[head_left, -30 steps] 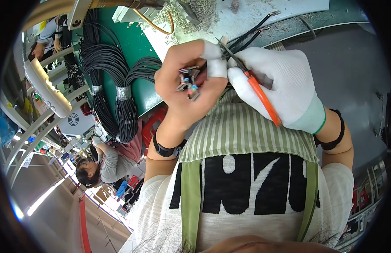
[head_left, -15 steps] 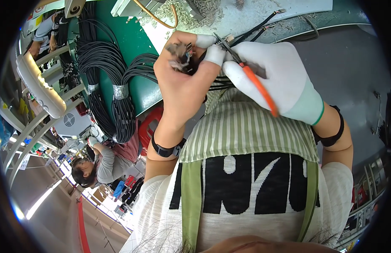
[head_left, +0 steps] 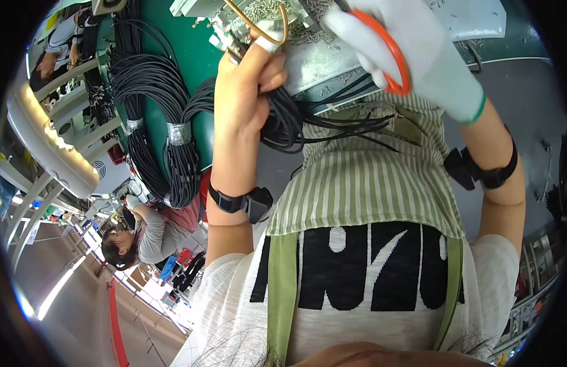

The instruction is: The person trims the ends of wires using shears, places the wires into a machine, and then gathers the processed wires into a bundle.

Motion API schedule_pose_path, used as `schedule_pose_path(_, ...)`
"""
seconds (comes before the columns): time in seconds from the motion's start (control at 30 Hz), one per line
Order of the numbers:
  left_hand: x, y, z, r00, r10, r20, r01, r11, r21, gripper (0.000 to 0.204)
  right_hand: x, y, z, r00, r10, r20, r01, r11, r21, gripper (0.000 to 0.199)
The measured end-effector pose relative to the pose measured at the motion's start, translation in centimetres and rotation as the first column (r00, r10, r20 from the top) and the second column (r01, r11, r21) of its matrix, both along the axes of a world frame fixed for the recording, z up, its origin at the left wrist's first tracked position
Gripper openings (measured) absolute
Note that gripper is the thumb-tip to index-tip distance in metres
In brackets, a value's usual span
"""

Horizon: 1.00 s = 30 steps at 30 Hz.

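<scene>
My left hand [head_left: 249, 92], with white covers on the fingertips, is closed round a bundle of black cables [head_left: 286, 125]. Connector ends of the bundle stick out past the thumb side, and the loose lengths hang across my striped apron [head_left: 363, 183]. At the upper right, my right hand [head_left: 418, 61], in a white glove with a green cuff, grips pliers [head_left: 396, 52] with orange-red handles. The pliers' jaws are mostly hidden or cut off at the top edge. A gap separates the two hands.
Coiled black cables [head_left: 152, 85] lie on the green table [head_left: 204, 131] to the left. Small metal bits [head_left: 314, 33] are heaped at the far side, near a brass-coloured bent tube [head_left: 243, 21]. A lit lamp [head_left: 54, 144] and another person [head_left: 164, 235] are at left.
My hands have come apart and moved farther over the table, the left toward the bent tube, the right with the pliers up. The cable bundle shows more now.
</scene>
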State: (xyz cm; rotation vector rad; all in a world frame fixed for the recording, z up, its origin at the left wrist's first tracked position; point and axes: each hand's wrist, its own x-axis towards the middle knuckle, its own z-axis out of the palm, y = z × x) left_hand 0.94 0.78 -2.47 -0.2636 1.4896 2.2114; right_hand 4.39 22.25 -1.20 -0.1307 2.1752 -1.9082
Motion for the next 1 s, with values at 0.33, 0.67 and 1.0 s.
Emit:
schedule_pose_path(0.33, -2.3, 0.4, 0.7, 0.958, -0.233, -0.166, 0.191, 0.952, -0.238, 0.007, -5.2, 0.1, 1.8, 0.969, 0.141, 0.203, -0.126, 0.988, -0.085, 0.028)
schedule_pose_path(0.67, -1.1, 2.1, 1.1, 0.872, -0.205, -0.445, -0.097, 0.818, -0.567, 0.012, -5.3, 0.1, 1.6, 0.962, 0.143, 0.234, -0.115, 0.985, -0.128, 0.027)
schedule_pose_path(1.0, -0.5, 2.1, 0.6, 0.874, -0.158, -0.459, -0.157, 0.804, -0.574, 0.019, -5.6, 0.7, 1.5, 0.969, 0.224, 0.108, -0.217, 0.974, -0.068, 0.026)
